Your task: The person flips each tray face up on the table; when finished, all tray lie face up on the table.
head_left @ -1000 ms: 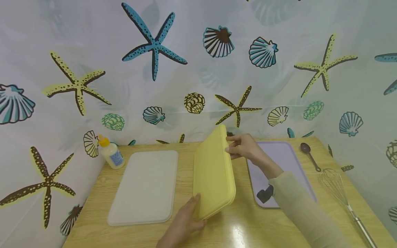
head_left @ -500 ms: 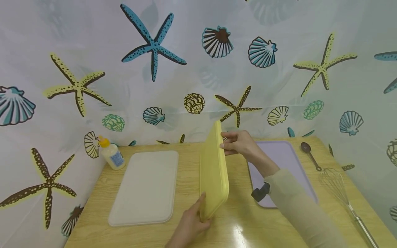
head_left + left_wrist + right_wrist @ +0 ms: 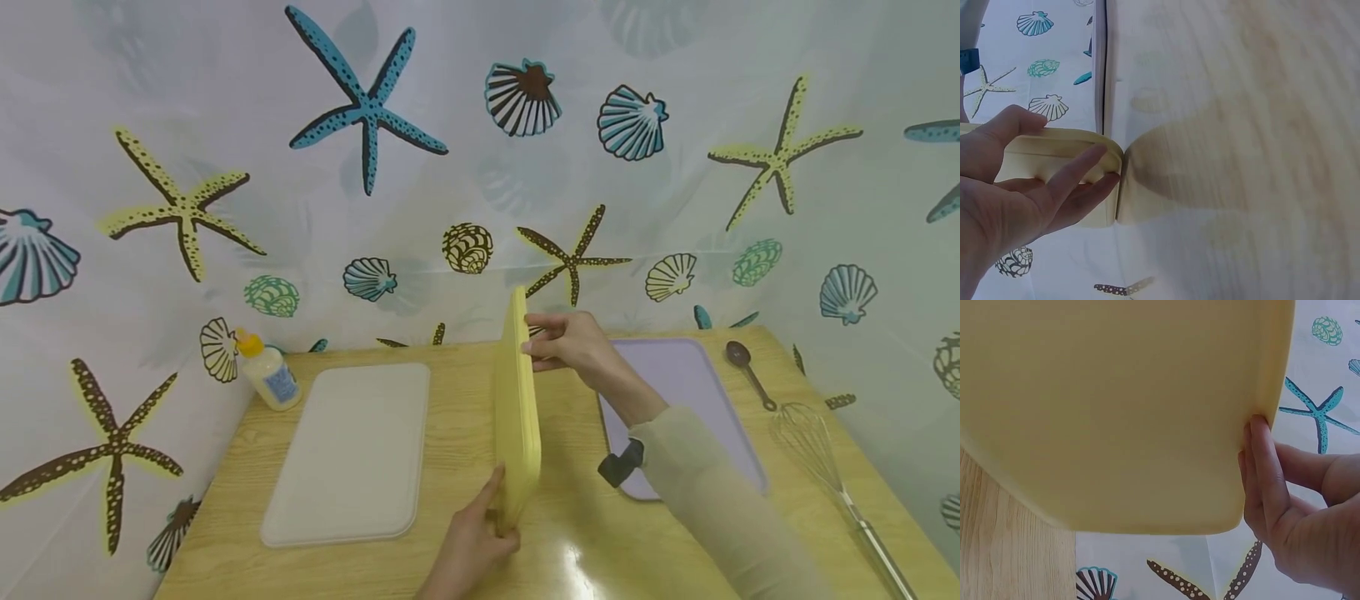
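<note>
A yellow tray (image 3: 516,408) stands on its long edge in the middle of the table, nearly edge-on in the head view. My left hand (image 3: 474,537) grips its near end low down; in the left wrist view the thumb lies on one side of the rim and the fingers (image 3: 1075,178) on the other. At the far upper part, my right hand (image 3: 583,348) pinches the rim. Straight fingers (image 3: 1265,465) press against the broad yellow face in the right wrist view, with the thumb at the other side of the edge.
A white tray (image 3: 348,454) lies flat to the left, and a glue bottle (image 3: 270,375) leans behind it. To the right is a flat purple tray (image 3: 667,367), partly under my right forearm. Farther right lie a dark spoon (image 3: 742,362) and a wire whisk (image 3: 840,492).
The yellow tray has swung from tilted to nearly upright, its top edge moving left. Both hands have turned with it and kept their hold.
</note>
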`<action>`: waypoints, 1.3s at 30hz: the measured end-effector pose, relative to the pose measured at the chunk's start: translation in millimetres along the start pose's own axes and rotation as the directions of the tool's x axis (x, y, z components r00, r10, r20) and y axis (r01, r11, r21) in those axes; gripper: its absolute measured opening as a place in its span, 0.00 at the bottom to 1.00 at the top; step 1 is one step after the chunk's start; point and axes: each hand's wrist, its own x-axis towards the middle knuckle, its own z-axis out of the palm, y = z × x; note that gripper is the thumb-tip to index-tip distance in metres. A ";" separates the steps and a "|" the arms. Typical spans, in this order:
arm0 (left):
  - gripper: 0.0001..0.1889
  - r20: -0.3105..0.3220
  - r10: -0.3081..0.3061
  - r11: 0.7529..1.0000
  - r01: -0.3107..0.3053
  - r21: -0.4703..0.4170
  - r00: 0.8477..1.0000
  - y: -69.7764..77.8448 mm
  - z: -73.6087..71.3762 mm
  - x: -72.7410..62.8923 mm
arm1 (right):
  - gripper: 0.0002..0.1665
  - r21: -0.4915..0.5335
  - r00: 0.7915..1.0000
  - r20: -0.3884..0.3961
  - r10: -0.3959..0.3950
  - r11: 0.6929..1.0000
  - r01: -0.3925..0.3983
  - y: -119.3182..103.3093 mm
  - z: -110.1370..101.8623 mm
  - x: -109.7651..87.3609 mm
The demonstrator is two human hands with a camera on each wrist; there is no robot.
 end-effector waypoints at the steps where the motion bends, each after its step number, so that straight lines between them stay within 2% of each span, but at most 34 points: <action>1: 0.47 -0.004 -0.002 1.000 0.002 -0.011 1.000 1.0 1.3 -0.4 | 0.30 0.014 1.000 -0.001 0.000 1.000 0.000 -1.0 1.7 0.2; 10: 0.46 -0.023 -0.032 0.998 0.030 -0.061 0.999 4.1 8.9 -1.2 | 0.31 0.072 1.000 -0.019 -0.003 0.997 0.004 -4.0 15.3 2.0; 14: 0.44 -0.015 -0.024 0.995 0.022 -0.093 1.000 3.6 9.0 -0.2 | 0.32 0.085 0.999 -0.032 0.011 0.996 -0.008 -3.7 21.0 4.0; 20: 0.38 -0.049 -0.007 0.998 0.004 -0.058 0.999 4.0 4.7 2.6 | 0.34 0.104 0.998 -0.053 0.047 0.994 -0.041 -6.1 33.2 10.1; 25: 0.37 -0.118 0.022 1.000 -0.024 -0.015 0.993 12.2 -6.9 2.2 | 0.37 0.116 0.996 -0.057 0.073 0.991 -0.066 -6.6 42.5 16.6; 27: 0.43 -0.134 0.047 0.999 -0.048 -0.005 0.990 19.3 -14.2 0.5 | 0.38 0.114 0.995 -0.060 0.075 0.991 -0.067 -6.3 45.6 18.2; 31: 0.54 -0.151 0.133 0.991 -0.136 -0.014 0.980 33.9 -28.9 -3.9 | 0.38 0.106 0.996 -0.064 0.063 0.993 -0.056 -6.6 50.6 19.4; 34: 0.56 -0.159 0.170 0.982 -0.181 -0.058 0.973 42.5 -37.1 -7.0 | 0.38 0.103 0.998 -0.058 0.040 0.994 -0.034 -6.7 54.0 20.0; 37: 0.55 -0.173 0.175 0.976 -0.193 -0.095 0.969 48.9 -43.0 -9.4 | 0.37 0.102 0.999 -0.045 0.023 0.995 -0.018 -6.9 57.4 20.6; 39: 0.53 -0.197 0.153 0.979 -0.176 -0.103 0.968 52.8 -46.6 -10.5 | 0.37 0.098 0.999 -0.039 0.024 0.995 -0.021 -7.7 59.8 21.4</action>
